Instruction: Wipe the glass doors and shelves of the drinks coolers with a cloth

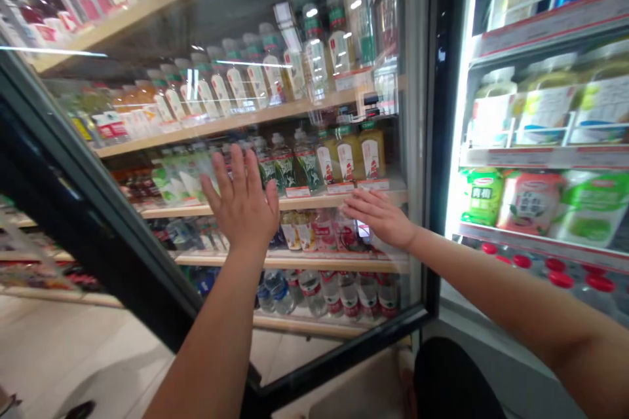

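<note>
A glass fridge door [346, 357] with a black frame stands swung out in front of me. My left hand [244, 203] is raised at the pane with its palm turned to the glass and its fingers spread. Lower and to the right, my right hand [381, 217] is at the same pane, its fingers stretched out and lying close together. Whether each palm fully touches the glass cannot be seen. Neither hand shows anything held. Rows of drink bottles [307, 160] show through or in the pane, mixed with reflections.
On the right is the lit fridge, with large bottles [545, 101], a green pouch [481, 196], a pink pouch [528, 201] and red-capped bottles [560, 279]. A black door upright [442, 111] divides it from the pane. Pale floor tiles [113, 340] lie at lower left.
</note>
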`<state>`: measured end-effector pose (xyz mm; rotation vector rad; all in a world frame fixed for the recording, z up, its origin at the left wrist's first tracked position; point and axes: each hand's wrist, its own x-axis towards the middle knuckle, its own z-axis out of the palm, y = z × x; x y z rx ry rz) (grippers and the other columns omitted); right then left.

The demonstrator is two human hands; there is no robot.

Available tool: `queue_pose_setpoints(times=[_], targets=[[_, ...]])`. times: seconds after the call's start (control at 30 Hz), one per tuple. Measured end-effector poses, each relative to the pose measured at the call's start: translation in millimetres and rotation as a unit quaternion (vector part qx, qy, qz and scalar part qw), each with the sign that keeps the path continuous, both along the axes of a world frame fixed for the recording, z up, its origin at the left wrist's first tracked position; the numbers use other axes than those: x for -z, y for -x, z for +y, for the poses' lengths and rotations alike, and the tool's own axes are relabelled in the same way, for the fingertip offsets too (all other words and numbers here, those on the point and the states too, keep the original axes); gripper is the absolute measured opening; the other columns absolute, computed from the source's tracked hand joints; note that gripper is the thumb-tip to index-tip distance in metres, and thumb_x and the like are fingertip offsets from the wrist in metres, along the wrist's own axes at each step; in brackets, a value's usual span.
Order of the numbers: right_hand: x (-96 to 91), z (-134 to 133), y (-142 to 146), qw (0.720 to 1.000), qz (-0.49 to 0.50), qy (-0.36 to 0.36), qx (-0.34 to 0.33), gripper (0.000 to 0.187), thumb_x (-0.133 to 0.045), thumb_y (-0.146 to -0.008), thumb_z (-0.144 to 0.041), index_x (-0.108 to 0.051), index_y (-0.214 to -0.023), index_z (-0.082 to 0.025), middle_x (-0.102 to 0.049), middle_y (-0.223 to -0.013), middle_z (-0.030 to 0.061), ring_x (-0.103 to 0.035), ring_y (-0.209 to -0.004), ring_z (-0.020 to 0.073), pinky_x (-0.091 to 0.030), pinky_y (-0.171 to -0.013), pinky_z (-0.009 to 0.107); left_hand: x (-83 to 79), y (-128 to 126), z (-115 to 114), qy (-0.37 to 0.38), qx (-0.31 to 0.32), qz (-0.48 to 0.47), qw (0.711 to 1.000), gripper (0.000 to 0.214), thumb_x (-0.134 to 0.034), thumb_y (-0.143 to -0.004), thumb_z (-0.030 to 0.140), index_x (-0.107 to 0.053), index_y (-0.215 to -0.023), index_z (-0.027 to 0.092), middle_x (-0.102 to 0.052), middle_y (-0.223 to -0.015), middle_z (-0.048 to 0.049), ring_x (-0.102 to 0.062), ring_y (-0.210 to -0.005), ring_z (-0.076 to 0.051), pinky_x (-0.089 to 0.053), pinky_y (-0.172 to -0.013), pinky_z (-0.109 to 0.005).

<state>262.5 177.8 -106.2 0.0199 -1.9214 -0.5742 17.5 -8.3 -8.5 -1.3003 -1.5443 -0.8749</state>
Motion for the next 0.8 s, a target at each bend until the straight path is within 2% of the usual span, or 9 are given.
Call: queue_pose_setpoints(times=[0.07, 0.17, 0.23, 0.3, 0.43, 0.5, 0.67, 0.73, 0.8], targets=[[-9.5, 1.0, -0.5, 1.000, -0.007, 0.005, -0.003, 0.070, -0.041, -0.107, -0.006, -0.026, -0.166, -0.040, -0.056, -0.155, -0.0034, -0.035, -0.157, 0.0133, -0.035, -0.132, 0.040, 0.4, -0.1, -0.1, 0.003, -0.005, 0.001, 1.000, 0.069, -0.048, -0.106, 0.037, -0.029, -0.168, 0.014, -0.021, -0.175, -0.0125, -0.003, -0.163, -0.035, 0.006, -0.132, -0.060], [-42.2, 11.7, -1.2, 0.990, 0.128, 0.063, 0.006, 0.071, -0.042, -0.106, -0.007, -0.030, -0.164, -0.046, -0.050, -0.160, -0.0047, -0.034, -0.158, 0.0176, -0.039, -0.130, 0.048, 0.6, -0.7, -0.3, 0.005, -0.007, -0.002, 1.000, 0.069, -0.047, -0.106, 0.037, -0.027, -0.169, 0.015, -0.020, -0.175, -0.0124, -0.002, -0.163, -0.034, 0.006, -0.132, -0.060], [-52.1, 14.1, 2.3, 0.977, 0.191, 0.093, 0.013, 0.071, -0.041, -0.106, -0.008, -0.031, -0.164, -0.047, -0.047, -0.162, -0.0055, -0.035, -0.158, 0.0196, -0.038, -0.130, 0.050, 0.4, -1.3, -0.3, 0.008, -0.006, -0.007, 1.000, 0.069, -0.047, -0.106, 0.037, -0.028, -0.168, 0.015, -0.019, -0.175, -0.0130, -0.002, -0.163, -0.034, 0.007, -0.132, -0.060], [-42.4, 8.0, 8.2, 0.981, 0.176, 0.083, 0.013, 0.071, -0.042, -0.106, -0.009, -0.028, -0.165, -0.046, -0.048, -0.161, -0.0050, -0.034, -0.158, 0.0186, -0.036, -0.132, 0.048, 0.2, -1.5, -0.3, 0.006, -0.006, -0.008, 1.000, 0.068, -0.046, -0.106, 0.036, -0.030, -0.168, 0.014, -0.020, -0.174, -0.0130, -0.004, -0.163, -0.034, 0.006, -0.132, -0.060], [-10.4, -10.3, 14.4, 1.000, -0.016, -0.007, -0.002, 0.070, -0.042, -0.104, -0.005, -0.032, -0.165, -0.038, -0.056, -0.155, -0.0029, -0.036, -0.156, 0.0135, -0.037, -0.132, 0.041, 1.0, -1.5, -0.3, -0.004, 0.005, -0.005, 1.000, 0.067, -0.046, -0.106, 0.036, -0.031, -0.168, 0.016, -0.022, -0.174, -0.0113, -0.005, -0.164, -0.033, 0.005, -0.133, -0.059], [-18.5, -9.2, 12.8, 0.999, -0.034, -0.009, 0.000, 0.065, -0.040, -0.105, -0.007, -0.039, -0.162, -0.037, -0.057, -0.154, -0.0034, -0.038, -0.156, 0.0143, -0.038, -0.131, 0.042, 1.6, -1.7, -0.6, -0.003, 0.011, -0.006, 1.000, 0.067, -0.046, -0.107, 0.036, -0.031, -0.168, 0.015, -0.022, -0.174, -0.0116, -0.004, -0.164, -0.033, 0.005, -0.133, -0.059], [-67.5, 8.0, 14.9, 0.979, 0.175, 0.099, 0.020, 0.059, -0.037, -0.107, -0.014, -0.044, -0.160, -0.040, -0.051, -0.160, -0.0039, -0.034, -0.158, 0.0190, -0.037, -0.132, 0.050, 1.5, -2.3, -1.4, -0.001, 0.011, -0.007, 1.000, 0.067, -0.047, -0.106, 0.035, -0.031, -0.168, 0.015, -0.022, -0.174, -0.0110, -0.005, -0.164, -0.033, 0.004, -0.133, -0.060], [-58.7, 2.4, 21.5, 0.982, 0.168, 0.081, 0.022, 0.058, -0.037, -0.107, -0.014, -0.044, -0.160, -0.038, -0.052, -0.158, -0.0030, -0.035, -0.158, 0.0177, -0.036, -0.132, 0.048, 1.2, -1.5, -1.1, -0.001, 0.013, -0.007, 1.000, 0.067, -0.048, -0.106, 0.035, -0.031, -0.168, 0.016, -0.023, -0.174, -0.0101, -0.005, -0.163, -0.032, 0.004, -0.133, -0.059], [-35.7, -11.6, 28.6, 0.997, 0.075, 0.027, 0.016, 0.056, -0.040, -0.107, -0.013, -0.048, -0.157, -0.035, -0.056, -0.155, -0.0027, -0.035, -0.157, 0.0152, -0.036, -0.133, 0.043, 1.0, -0.2, -0.8, -0.001, 0.017, -0.002, 1.000, 0.067, -0.048, -0.106, 0.036, -0.031, -0.168, 0.016, -0.022, -0.174, -0.0104, -0.004, -0.163, -0.033, 0.005, -0.133, -0.059]])
